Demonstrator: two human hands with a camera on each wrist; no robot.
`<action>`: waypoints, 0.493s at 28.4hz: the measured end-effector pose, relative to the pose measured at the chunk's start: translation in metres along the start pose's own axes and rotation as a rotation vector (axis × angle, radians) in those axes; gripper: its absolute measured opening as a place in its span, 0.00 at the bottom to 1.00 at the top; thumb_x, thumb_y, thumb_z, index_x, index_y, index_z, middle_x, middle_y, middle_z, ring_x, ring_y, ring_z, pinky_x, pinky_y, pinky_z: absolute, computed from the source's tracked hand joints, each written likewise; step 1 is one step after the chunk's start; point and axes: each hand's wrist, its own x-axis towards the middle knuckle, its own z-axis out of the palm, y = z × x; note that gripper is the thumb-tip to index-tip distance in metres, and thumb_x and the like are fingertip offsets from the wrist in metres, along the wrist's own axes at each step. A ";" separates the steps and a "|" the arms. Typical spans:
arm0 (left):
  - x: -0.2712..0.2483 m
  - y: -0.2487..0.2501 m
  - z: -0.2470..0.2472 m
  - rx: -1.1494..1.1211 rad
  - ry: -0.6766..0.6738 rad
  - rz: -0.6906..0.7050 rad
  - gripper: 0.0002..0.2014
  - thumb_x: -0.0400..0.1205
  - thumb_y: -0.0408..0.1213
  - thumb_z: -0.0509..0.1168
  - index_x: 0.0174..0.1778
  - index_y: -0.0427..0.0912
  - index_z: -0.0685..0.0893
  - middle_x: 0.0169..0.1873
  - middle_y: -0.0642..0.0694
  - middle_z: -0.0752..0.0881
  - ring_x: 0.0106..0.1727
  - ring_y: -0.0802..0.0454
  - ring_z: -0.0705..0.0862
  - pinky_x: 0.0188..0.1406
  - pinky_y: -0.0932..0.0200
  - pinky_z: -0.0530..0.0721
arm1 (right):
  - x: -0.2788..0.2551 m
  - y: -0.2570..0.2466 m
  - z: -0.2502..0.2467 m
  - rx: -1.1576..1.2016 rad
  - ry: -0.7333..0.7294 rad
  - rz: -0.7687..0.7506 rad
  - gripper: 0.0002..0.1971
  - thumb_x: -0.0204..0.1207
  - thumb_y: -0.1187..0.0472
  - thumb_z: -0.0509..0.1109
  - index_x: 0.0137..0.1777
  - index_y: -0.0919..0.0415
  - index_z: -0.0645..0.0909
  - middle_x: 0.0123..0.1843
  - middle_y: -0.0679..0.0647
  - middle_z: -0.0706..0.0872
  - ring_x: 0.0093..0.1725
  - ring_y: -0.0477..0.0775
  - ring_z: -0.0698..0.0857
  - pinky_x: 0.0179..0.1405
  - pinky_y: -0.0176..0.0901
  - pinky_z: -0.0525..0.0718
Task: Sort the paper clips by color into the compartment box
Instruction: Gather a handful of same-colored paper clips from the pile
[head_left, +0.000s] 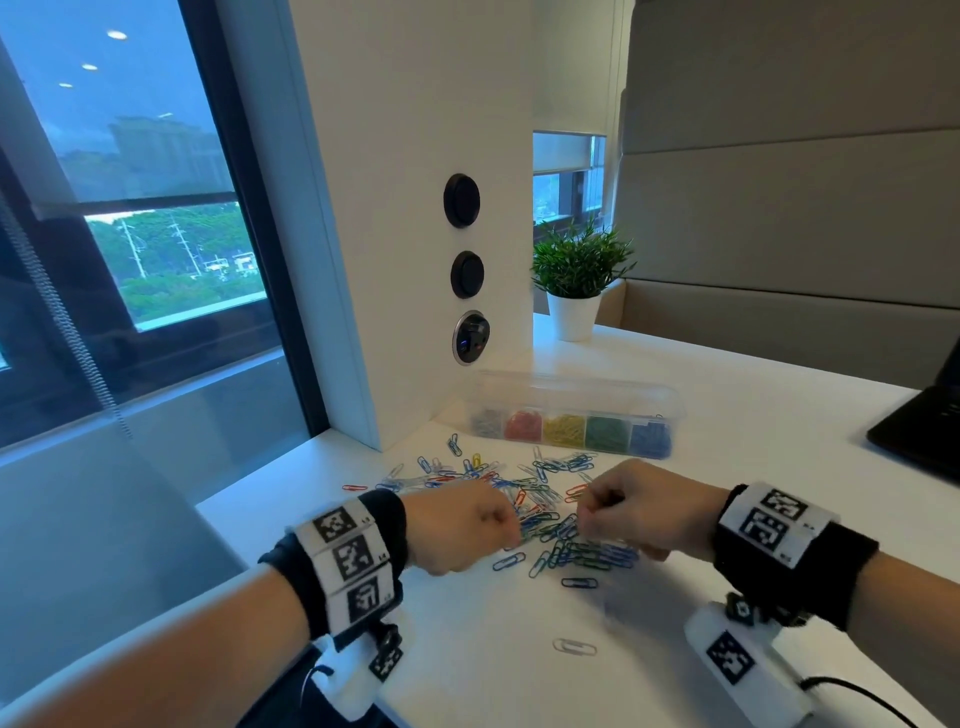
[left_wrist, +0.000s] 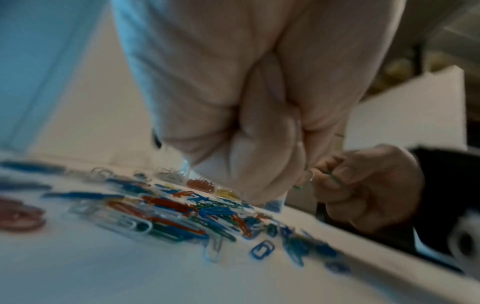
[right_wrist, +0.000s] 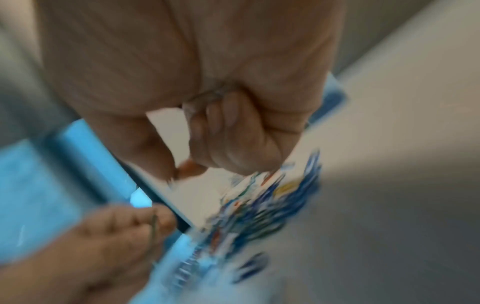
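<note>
A loose pile of mixed paper clips (head_left: 550, 519) in blue, green, red, yellow and silver lies on the white table (head_left: 519, 675). Behind it stands the clear compartment box (head_left: 670, 410), holding silver, red, yellow, green and blue clips from left to right. My left hand (head_left: 511, 530) is curled into a fist at the pile's near left, and a green clip (right_wrist: 154, 226) sticks out of it. My right hand (head_left: 592, 514) hovers at the pile's right, pinching a green clip (left_wrist: 335, 179) between thumb and fingers. The two hands are a few centimetres apart.
A single silver clip (head_left: 574, 647) lies alone near the front edge. A potted plant (head_left: 574, 280) stands at the back, and a dark laptop (head_left: 919, 431) at the right. A white column with round sockets (head_left: 465, 270) rises left of the box. The table ends at the left by the window.
</note>
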 end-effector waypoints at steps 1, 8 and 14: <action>-0.002 -0.003 -0.003 -0.170 -0.004 -0.028 0.11 0.89 0.43 0.56 0.46 0.43 0.80 0.24 0.48 0.72 0.21 0.55 0.65 0.20 0.63 0.66 | 0.001 0.004 -0.002 0.325 -0.049 0.058 0.10 0.74 0.64 0.67 0.32 0.57 0.73 0.26 0.51 0.68 0.22 0.47 0.63 0.17 0.35 0.63; 0.009 -0.010 -0.010 -0.433 -0.009 -0.021 0.11 0.90 0.42 0.56 0.43 0.42 0.71 0.20 0.49 0.64 0.19 0.55 0.58 0.17 0.66 0.59 | 0.007 0.011 -0.009 1.040 -0.234 0.162 0.04 0.66 0.64 0.55 0.36 0.62 0.71 0.33 0.58 0.72 0.22 0.49 0.63 0.12 0.31 0.62; 0.023 -0.003 -0.009 -0.442 -0.078 0.016 0.11 0.90 0.41 0.56 0.42 0.43 0.72 0.19 0.52 0.64 0.19 0.56 0.57 0.17 0.66 0.57 | 0.015 0.019 -0.010 0.522 -0.112 0.194 0.06 0.80 0.67 0.63 0.41 0.64 0.75 0.26 0.52 0.69 0.21 0.47 0.62 0.15 0.32 0.60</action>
